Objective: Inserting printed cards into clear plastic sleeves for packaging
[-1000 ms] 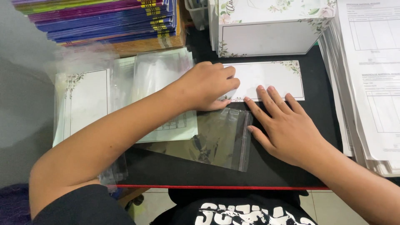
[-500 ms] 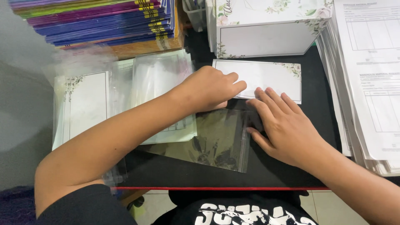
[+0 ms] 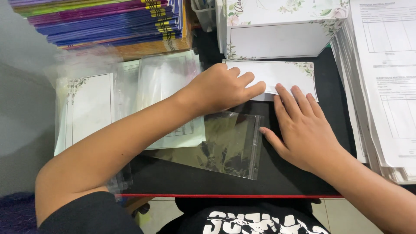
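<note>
A white card with floral corners (image 3: 281, 71) lies folded on the black table (image 3: 294, 180). My left hand (image 3: 221, 89) presses down on its left part with curled fingers. My right hand (image 3: 303, 128) lies flat beside it, fingertips on the card's lower right edge. A clear plastic sleeve (image 3: 225, 145) lies flat just below my left hand, its right edge touching my right thumb. Neither hand grips anything.
A stack of floral white cards (image 3: 277, 30) stands at the back. Colourful folders (image 3: 99, 21) pile up at the back left. Sleeved cards and loose sleeves (image 3: 125, 99) cover the left. A tall paper stack (image 3: 385, 86) fills the right.
My left hand slid slightly right along the card, pressing the fold. My right hand shifted up so its fingertips reach the card's edge. The plastic sleeve stayed put.
</note>
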